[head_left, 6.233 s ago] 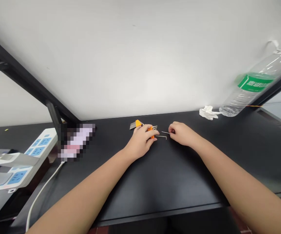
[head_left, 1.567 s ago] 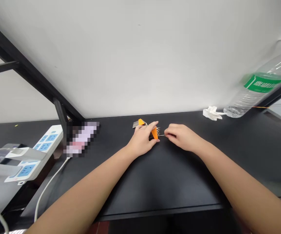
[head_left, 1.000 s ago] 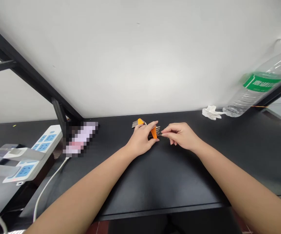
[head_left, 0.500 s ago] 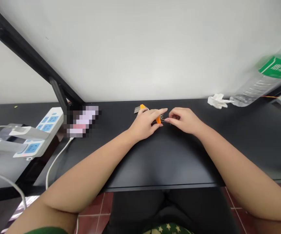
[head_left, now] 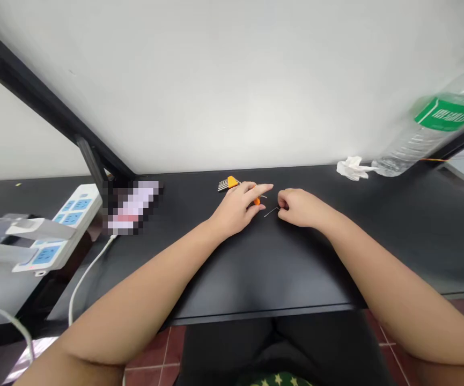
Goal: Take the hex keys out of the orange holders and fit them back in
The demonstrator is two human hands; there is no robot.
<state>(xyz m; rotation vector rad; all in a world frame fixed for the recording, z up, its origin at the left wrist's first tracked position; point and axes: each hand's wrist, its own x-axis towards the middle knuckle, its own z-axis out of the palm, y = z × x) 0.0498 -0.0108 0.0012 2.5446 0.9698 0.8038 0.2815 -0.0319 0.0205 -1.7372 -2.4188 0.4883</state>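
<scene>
My left hand (head_left: 242,208) is closed over an orange hex key holder (head_left: 232,182), resting on the black tabletop. Thin metal rods stick out from its left end. More orange shows between my thumb and fingers, with a short metal end beside it; my hand hides the middle, so I cannot tell whether it is all one piece. My index finger stretches out to the right. Just right of it, my right hand (head_left: 302,208) is curled with thumb and fingers pinched on a thin, bent hex key (head_left: 271,212), whose free end points left and toward me.
A clear plastic bottle with a green label (head_left: 447,113) leans at the right, near a crumpled white tissue (head_left: 353,169). At the left lie a blurred-out phone (head_left: 135,206) on a white cable (head_left: 89,273) and a power strip (head_left: 73,217). A white wall backs the table.
My right hand has drawn slightly away from the orange holder, and the hex key in its fingers now shows apart from it. My left hand stays on the holder; the view has shifted a little.
</scene>
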